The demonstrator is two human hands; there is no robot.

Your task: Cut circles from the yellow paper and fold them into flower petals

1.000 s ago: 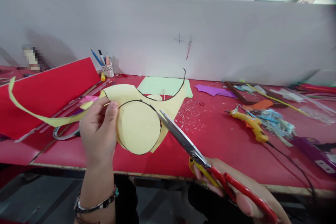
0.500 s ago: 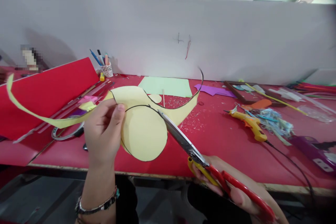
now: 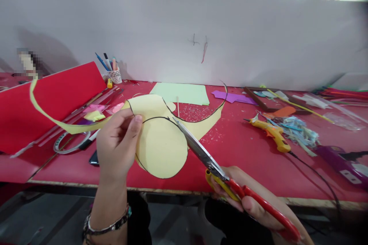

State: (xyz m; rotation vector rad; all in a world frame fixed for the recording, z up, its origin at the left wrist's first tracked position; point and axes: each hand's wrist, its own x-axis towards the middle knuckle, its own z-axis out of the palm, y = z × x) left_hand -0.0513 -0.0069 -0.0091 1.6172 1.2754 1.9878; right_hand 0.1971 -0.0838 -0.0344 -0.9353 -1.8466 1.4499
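My left hand pinches a pale yellow sheet of paper between thumb and fingers, above the table's front edge. A round part drawn with a black outline is cut along its lower right side. One thin strip of the paper curls out to the left, another curves up on the right. My right hand grips scissors with red and yellow handles. Their blades look closed or nearly so, and the tips lie at the black line on the top right of the round part.
On the red table lie a yellow glue gun, blue scraps, a purple power strip, green paper and purple paper. A pen cup, a red board and a tape roll are on the left.
The paper and my left hand have shifted slightly right and down in view. The left strip's end has swung to the right. The scissors stay at almost the same spot.
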